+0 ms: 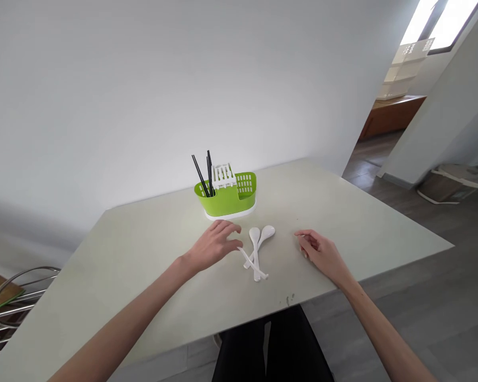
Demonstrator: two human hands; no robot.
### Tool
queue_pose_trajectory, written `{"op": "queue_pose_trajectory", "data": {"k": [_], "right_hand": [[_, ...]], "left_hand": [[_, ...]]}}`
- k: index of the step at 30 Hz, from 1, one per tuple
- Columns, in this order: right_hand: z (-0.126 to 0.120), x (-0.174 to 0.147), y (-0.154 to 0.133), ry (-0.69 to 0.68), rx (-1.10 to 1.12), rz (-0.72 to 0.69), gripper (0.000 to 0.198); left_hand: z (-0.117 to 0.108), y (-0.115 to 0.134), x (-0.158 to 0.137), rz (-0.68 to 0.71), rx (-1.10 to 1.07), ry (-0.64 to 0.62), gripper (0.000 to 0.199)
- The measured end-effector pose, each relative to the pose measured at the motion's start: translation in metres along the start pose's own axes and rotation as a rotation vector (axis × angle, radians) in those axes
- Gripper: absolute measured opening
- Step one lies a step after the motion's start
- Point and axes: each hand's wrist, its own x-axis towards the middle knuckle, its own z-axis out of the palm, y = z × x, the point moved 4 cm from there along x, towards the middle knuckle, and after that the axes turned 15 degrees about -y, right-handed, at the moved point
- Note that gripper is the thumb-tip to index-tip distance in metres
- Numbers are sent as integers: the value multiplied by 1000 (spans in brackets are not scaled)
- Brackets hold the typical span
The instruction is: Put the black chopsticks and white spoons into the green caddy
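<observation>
Table edges: pale table point(362, 223) runs back to the white wall; near edge just past the wrists, right corner well to the right of the right hand
Open room: bare tabletop on both sides of the hands; a clear strip between the spoons and the caddy behind them
Spoons: three white plastic spoons point(258, 249) lie crossed in a loose pile near the front middle of the table, bowls pointing away, handles toward the person
Caddy: green cutlery caddy point(228, 196) on a white base stands near the wall, behind the spoons, apart from them; black chopsticks point(204, 174) lean in its left compartment, a white slotted insert point(223, 175) in the middle
Left hand: left hand point(215, 245) palm down, fingers loosely curled and slightly spread, holding nothing; fingertips just beside one spoon handle, contact cannot be told
Right hand: right hand point(321, 253) lies to the right of the spoons, apart from them, fingers half curled, holding nothing
Arms: both forearms bare, reaching in from the near edge, converging toward the spoons
Surroundings: metal rack point(11, 300) at lower left, off the table
</observation>
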Motion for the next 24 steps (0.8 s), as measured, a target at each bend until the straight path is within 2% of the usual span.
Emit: {"op": "queue_pose_trajectory", "data": {"k": [4,7,11,13,16,20,24], "right_hand": [[1,0,-1,-7,-4,9,46],[2,0,-2,3,-1,11,47],[2,0,-3,12,-13,-5,47],[2,0,-4,1,-20,-8,47],[2,-2,-5,-6,-23,4,47],[2,-2,-4,-7,-28,28,47],[3,-1,-2,-3,-13,24,48]], "left_hand": [[-24,-27,-42,-97,-156,164,21],[-46,-55,-76,-299,-160,247,27],[-76,-91,-109,-591,-73,235,37],[-86,-110,-116,-693,8,175,40],[-89,-137,-111,-748,77,-21,47],[-78,-166,-87,-785,82,-308,56],[-71,-179,-56,-781,133,-461,60]]}}
